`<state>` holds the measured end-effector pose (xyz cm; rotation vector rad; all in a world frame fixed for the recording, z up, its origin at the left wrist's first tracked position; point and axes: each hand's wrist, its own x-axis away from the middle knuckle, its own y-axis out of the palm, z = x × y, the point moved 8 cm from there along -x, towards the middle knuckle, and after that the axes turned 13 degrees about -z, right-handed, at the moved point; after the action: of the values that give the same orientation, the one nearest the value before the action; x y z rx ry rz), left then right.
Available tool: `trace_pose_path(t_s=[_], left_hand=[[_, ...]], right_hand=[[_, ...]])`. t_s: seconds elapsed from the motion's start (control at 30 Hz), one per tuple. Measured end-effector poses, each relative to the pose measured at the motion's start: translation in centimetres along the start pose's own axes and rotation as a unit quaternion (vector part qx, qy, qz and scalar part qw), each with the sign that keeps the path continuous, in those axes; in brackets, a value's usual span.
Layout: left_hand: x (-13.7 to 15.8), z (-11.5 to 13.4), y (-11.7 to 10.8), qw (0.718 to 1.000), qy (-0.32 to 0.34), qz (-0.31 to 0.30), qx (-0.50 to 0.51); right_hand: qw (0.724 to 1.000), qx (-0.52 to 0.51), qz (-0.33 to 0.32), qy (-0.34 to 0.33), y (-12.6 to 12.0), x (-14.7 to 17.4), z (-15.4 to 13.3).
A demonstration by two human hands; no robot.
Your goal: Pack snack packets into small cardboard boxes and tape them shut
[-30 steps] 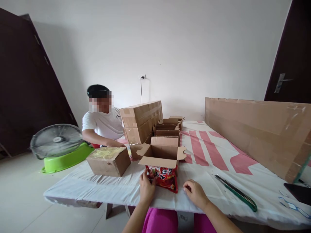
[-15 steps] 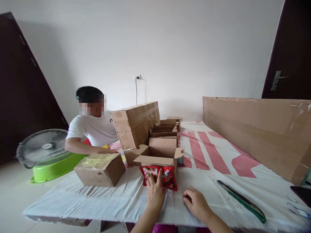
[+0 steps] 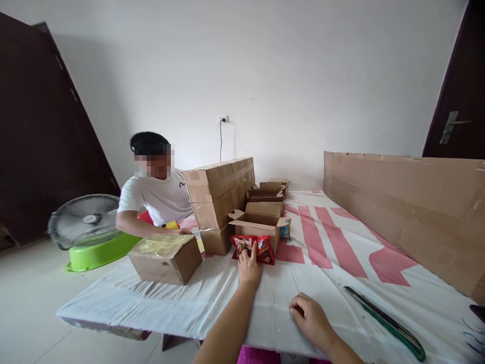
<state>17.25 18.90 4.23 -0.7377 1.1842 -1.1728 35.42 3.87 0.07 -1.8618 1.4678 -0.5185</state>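
My left hand (image 3: 249, 269) reaches forward over the table, its index finger stretched out against the front of a red snack packet (image 3: 265, 251). The packet stands against the near side of an open cardboard box (image 3: 257, 230), whose flaps are spread. The fingers press on the packet without wrapping round it. My right hand (image 3: 308, 313) rests loosely curled on the white cloth, nearer to me, and nothing shows in it. A box cutter (image 3: 386, 318) with a green handle lies to its right. Beside the open box, a blue packet (image 3: 285, 231) partly shows.
More open boxes (image 3: 267, 192) stand in line behind. Stacked closed cartons (image 3: 212, 202) rise on their left. A taped box (image 3: 166, 258) sits at the table's left, near a co-worker (image 3: 155, 197) and a fan (image 3: 89, 220). A long cardboard panel (image 3: 401, 207) borders the right.
My left hand has moved forward, away from me, and the red packet and open box have shifted farther off with it. My right hand has stayed curled on the table. The view has shifted slightly.
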Motion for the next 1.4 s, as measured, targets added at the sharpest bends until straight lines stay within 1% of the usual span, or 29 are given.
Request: trace_pose_path(t_s=[0.1,0.23,0.37,0.47,0.57,0.63,0.7,0.8,0.93,1.0,1.07,1.1,1.17,1.2,1.27,1.33,1.4], left_hand=[[0.7,0.0,0.3,0.999,0.029,0.010,0.018],[1.2,0.3,1.0,0.998,0.052,-0.010,0.032],[0.8,0.1,1.4,0.999,0.027,-0.021,0.033],[-0.3,-0.6,1.9,0.999,-0.003,-0.036,0.028],[-1.9,-1.8,2.5,0.997,-0.031,-0.071,0.024],[-2.6,-2.5,2.7,0.994,-0.037,-0.095,0.025],[-2.9,-3.0,2.6,0.994,-0.031,-0.105,0.028],[-2.6,-3.1,2.3,0.994,-0.014,-0.099,0.038],[-1.4,-2.3,1.9,0.995,0.018,-0.090,0.047],[-0.6,-1.8,1.1,0.994,0.045,-0.083,0.048],[0.3,-1.5,-0.3,0.993,0.083,-0.076,0.045],[0.7,-1.6,-1.4,0.992,0.101,-0.071,0.042],[0.9,-2.6,-4.5,0.991,0.119,-0.056,0.029],[0.6,-3.7,-6.5,0.992,0.113,-0.045,0.022],[-0.6,-7.1,-10.9,0.997,0.073,-0.024,0.005],[-2.0,-11.7,-15.5,1.000,-0.003,-0.006,-0.012],[-3.0,-16.6,-19.2,0.996,-0.088,-0.013,-0.027]], right_hand=[[1.000,0.000,0.001,-0.005,-0.1,0.1,-0.1],[1.000,0.005,-0.002,-0.005,-0.1,0.2,-0.3],[1.000,0.008,-0.002,-0.005,0.0,0.2,-0.3],[1.000,0.007,-0.006,-0.005,0.1,0.1,-0.3],[1.000,0.005,-0.012,-0.006,0.2,0.1,-0.2],[1.000,0.003,-0.018,-0.005,0.3,0.1,0.0],[1.000,0.000,-0.021,-0.007,0.4,0.0,0.2],[1.000,-0.002,-0.022,-0.014,0.5,0.0,0.5],[1.000,-0.001,-0.021,-0.019,0.5,-0.1,0.6],[1.000,-0.005,-0.020,-0.017,0.4,-0.1,0.5],[1.000,-0.009,-0.017,-0.017,0.3,0.0,0.3],[1.000,-0.010,-0.017,-0.017,0.2,0.0,0.3],[1.000,-0.011,-0.019,-0.017,0.2,0.1,0.3],[1.000,-0.011,-0.022,-0.016,0.3,0.1,0.3],[0.999,-0.011,-0.029,-0.016,0.4,0.0,0.4],[0.999,-0.013,-0.036,-0.011,0.6,0.0,0.6],[0.999,-0.016,-0.040,-0.005,0.7,0.0,0.8]])
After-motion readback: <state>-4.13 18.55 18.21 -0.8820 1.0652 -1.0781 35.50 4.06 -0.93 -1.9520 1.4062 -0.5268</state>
